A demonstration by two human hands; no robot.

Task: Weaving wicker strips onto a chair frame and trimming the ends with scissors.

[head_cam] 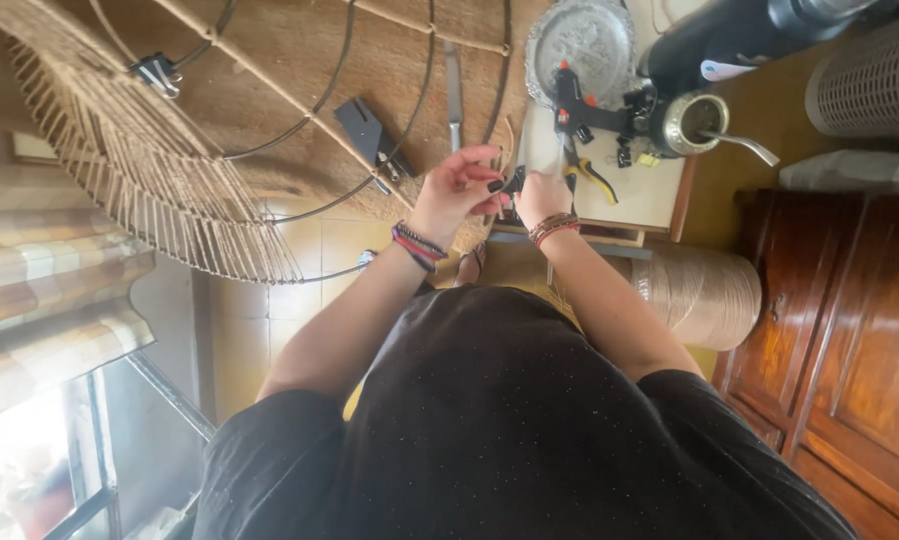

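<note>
Black shirt (509, 420) fills the bottom, arms reaching out to the tabletop (649, 190). Both hands are pinched together on a small black clip (514, 183); left hand (457, 190) and right hand (543, 197) each have fingers curled on it, right between them. If it springs it could nip a fingertip or pop loose near the pliers (591, 175).

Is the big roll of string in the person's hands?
No, the big roll of string sits apart below the right hand, and both hands pinch a small black clip.
</note>
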